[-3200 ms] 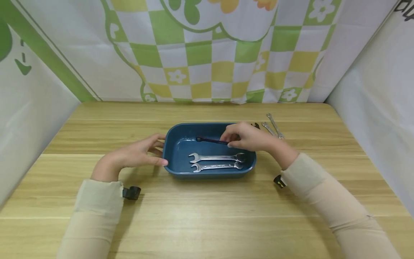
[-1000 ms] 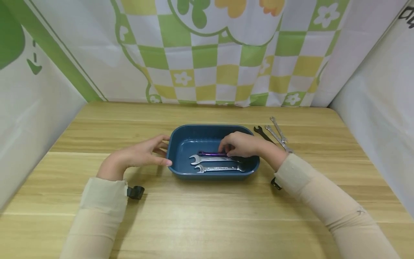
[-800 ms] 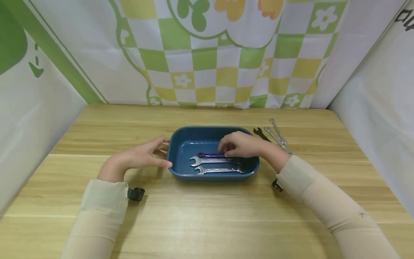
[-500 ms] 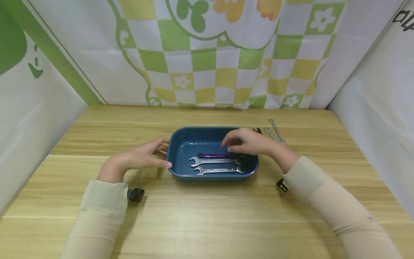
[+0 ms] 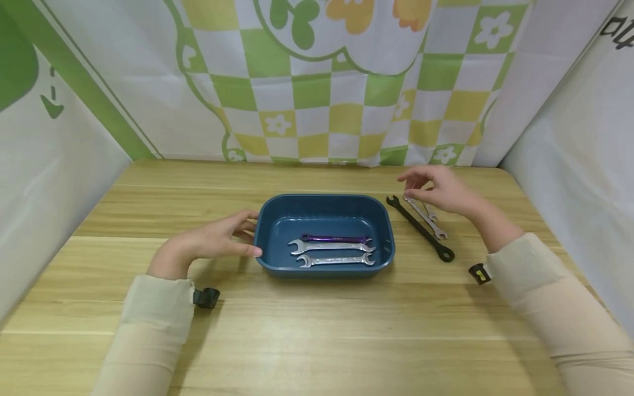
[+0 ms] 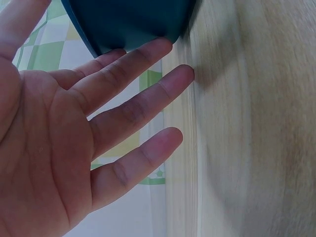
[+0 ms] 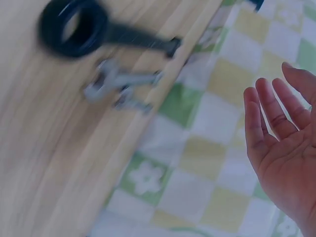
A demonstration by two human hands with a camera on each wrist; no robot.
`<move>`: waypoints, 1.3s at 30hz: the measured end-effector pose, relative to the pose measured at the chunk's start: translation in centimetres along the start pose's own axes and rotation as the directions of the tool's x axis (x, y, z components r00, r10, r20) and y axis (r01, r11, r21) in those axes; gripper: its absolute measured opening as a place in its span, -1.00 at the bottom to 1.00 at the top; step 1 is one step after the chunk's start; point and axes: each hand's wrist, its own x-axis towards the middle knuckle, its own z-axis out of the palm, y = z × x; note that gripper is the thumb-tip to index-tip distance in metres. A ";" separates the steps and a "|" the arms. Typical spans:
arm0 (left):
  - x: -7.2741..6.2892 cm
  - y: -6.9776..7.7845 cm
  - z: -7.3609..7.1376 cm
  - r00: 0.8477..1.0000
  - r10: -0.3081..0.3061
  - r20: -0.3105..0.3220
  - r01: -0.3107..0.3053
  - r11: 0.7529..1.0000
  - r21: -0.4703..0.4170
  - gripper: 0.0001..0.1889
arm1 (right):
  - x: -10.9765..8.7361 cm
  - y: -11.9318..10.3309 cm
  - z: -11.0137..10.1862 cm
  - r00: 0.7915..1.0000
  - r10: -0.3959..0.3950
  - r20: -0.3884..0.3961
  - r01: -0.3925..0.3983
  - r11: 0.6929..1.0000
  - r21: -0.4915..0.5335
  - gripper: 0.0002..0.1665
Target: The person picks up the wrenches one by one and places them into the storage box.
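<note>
A blue rectangular tray (image 5: 277, 271) stands mid-table with three wrenches lying side by side in it: a purple wrench (image 5: 334, 238) at the back, a silver wrench (image 5: 332, 247) in the middle and another silver wrench (image 5: 337, 260) in front. My left hand (image 5: 215, 237) touches the tray's left end, thumb at the rim; its fingers spread fairly straight in the left wrist view. Over the loose wrenches at the right hovers my right hand (image 5: 441, 188), holding nothing, its fingers loosely bent. Beneath and beside it lie a black wrench (image 5: 420, 227) and two silver wrenches, the larger one (image 5: 430, 221) partly covered.
The wooden table (image 5: 307, 330) meets a green, yellow and white checked cloth (image 5: 309, 104) at its back edge. White cloth walls close off both sides. A small black device (image 5: 207, 297) sits at the left wrist, and another (image 5: 479, 273) at the right wrist.
My right hand has laid the purple wrench beside the silver ones in the tray, let go, and moved right over the loose wrenches. My left hand stays at the tray's end.
</note>
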 end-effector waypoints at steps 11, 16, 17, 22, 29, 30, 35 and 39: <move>-0.2 0.1 -0.1 1.000 -0.011 0.000 0.011 1.000 0.020 -0.18 | -1.3 5.4 -1.1 0.993 0.111 0.032 -0.110 0.993 -0.045 -0.42; -0.3 0.3 0.3 1.000 -0.012 0.002 0.012 1.000 0.025 -0.17 | -1.5 7.2 -1.0 0.986 0.131 0.105 -0.123 0.989 -0.077 -0.36; -0.3 0.4 0.3 1.000 -0.014 0.001 0.014 1.000 0.025 -0.17 | -1.5 7.5 -0.9 0.982 0.144 0.121 -0.135 0.988 -0.080 -0.35; 0.0 0.8 0.5 1.000 -0.012 0.000 0.012 0.999 0.032 -0.17 | -1.6 8.9 -0.8 0.971 0.188 0.147 -0.179 0.981 -0.077 -0.31; 0.3 1.2 0.7 1.000 -0.020 0.015 0.019 0.999 0.044 -0.16 | -2.2 9.5 -0.7 0.963 0.219 0.155 -0.204 0.973 -0.104 -0.34; 0.3 1.2 0.8 1.000 -0.022 0.016 0.021 0.999 0.044 -0.16 | -2.3 9.5 -0.6 0.962 0.225 0.157 -0.210 0.972 -0.108 -0.36; 0.1 1.2 0.7 1.000 -0.017 0.018 0.016 0.999 0.045 -0.17 | -2.3 9.6 -0.3 0.950 0.265 0.163 -0.244 0.960 -0.136 -0.40; 0.0 1.0 0.6 1.000 -0.016 0.020 0.015 0.999 0.045 -0.18 | -2.4 9.8 -0.3 0.948 0.262 0.179 -0.242 0.962 -0.127 -0.42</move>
